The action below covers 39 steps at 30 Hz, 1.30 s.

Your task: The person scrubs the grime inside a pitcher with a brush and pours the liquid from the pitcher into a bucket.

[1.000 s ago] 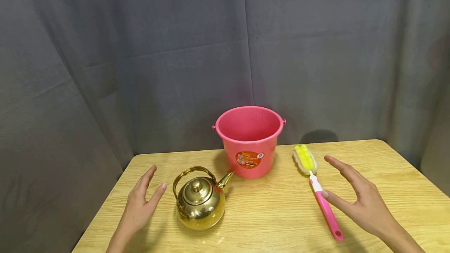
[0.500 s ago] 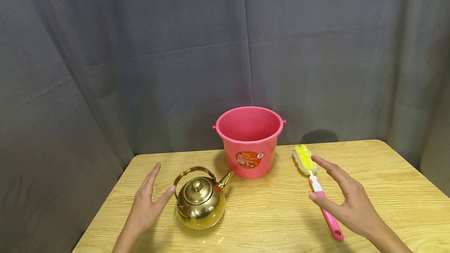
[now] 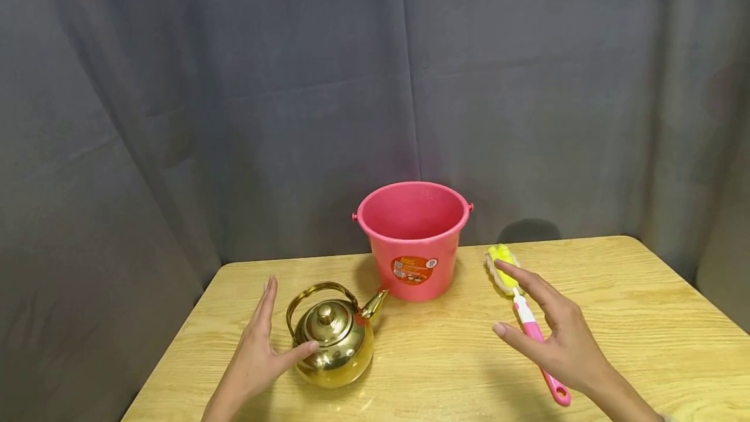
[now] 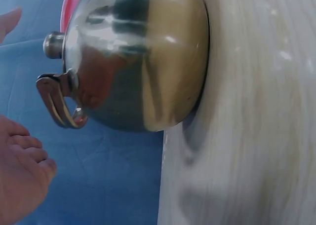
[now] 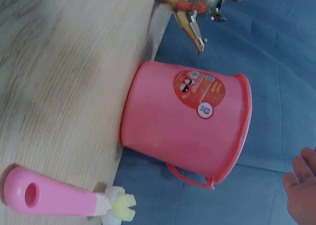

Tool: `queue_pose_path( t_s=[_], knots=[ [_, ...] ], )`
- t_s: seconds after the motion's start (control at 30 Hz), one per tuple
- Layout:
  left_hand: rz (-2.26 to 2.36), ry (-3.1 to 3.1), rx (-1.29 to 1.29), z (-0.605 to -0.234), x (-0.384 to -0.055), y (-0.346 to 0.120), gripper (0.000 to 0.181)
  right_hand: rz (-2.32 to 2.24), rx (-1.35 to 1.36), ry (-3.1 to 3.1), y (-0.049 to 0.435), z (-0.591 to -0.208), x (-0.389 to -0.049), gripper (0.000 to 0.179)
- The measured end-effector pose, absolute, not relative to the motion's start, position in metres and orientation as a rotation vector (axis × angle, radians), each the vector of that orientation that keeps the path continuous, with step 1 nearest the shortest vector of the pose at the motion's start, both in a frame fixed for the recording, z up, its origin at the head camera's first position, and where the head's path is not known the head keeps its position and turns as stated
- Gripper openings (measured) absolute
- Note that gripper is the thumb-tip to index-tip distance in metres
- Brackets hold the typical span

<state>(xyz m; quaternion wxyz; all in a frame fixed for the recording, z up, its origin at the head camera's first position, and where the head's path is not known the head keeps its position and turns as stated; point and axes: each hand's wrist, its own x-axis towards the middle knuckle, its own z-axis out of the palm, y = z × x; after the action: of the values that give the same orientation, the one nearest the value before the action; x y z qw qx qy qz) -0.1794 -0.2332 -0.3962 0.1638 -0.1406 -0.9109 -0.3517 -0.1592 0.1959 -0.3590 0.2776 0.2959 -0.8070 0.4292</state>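
A shiny gold teapot point(image 3: 336, 350) with a lid, an arched handle and a spout stands on the left half of the table, its spout toward the pink bucket point(image 3: 418, 256). My left hand point(image 3: 254, 353) is raised at the teapot's left side, fingers straight and thumb overlapping its body in the head view; the left wrist view shows this hand point(image 4: 22, 170) holding nothing. On the right lies a sponge brush point(image 3: 530, 321) with a yellow and white head and a pink handle. Above the brush hovers my right hand point(image 3: 562, 340), fingers extended, thumb apart, palm turned inward.
The bucket, with an orange label, stands upright at the back middle of the wooden table point(image 3: 445, 363). A grey curtain point(image 3: 316, 109) hangs close behind the table's back edge and along both sides.
My left hand has moved right toward the teapot, its thumb now overlapping it. My right hand has drifted left over the brush. Teapot, bucket and brush stay in place.
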Motion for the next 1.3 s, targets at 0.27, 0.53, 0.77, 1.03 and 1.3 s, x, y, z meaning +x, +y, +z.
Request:
queue_pose_path(
  t_s=[0.27, 0.53, 0.77, 1.03, 1.3],
  knots=[
    [-1.000, -2.614, -0.399, -0.403, -0.181, -0.225, 0.122, 1.147, 0.842, -2.198, 0.186, -0.362, -0.161, 0.078],
    [-0.997, -2.671, -0.393, -0.405, -0.180, -0.223, 0.124, 1.186, 0.867, -2.201, 0.176, -0.367, -0.161, 0.077],
    [-1.029, -2.706, -0.385, -0.409, -0.179, -0.222, 0.126, 1.169, 0.853, -2.234, 0.165, -0.373, -0.162, 0.078],
    [-1.018, -2.693, -0.401, -0.415, -0.182, -0.221, 0.123, 1.227, 0.905, -2.247, 0.150, -0.376, -0.164, 0.076],
    [-1.004, -2.680, -0.412, -0.417, -0.182, -0.222, 0.125, 1.228, 0.938, -2.240, 0.137, -0.377, -0.167, 0.074]
  ],
)
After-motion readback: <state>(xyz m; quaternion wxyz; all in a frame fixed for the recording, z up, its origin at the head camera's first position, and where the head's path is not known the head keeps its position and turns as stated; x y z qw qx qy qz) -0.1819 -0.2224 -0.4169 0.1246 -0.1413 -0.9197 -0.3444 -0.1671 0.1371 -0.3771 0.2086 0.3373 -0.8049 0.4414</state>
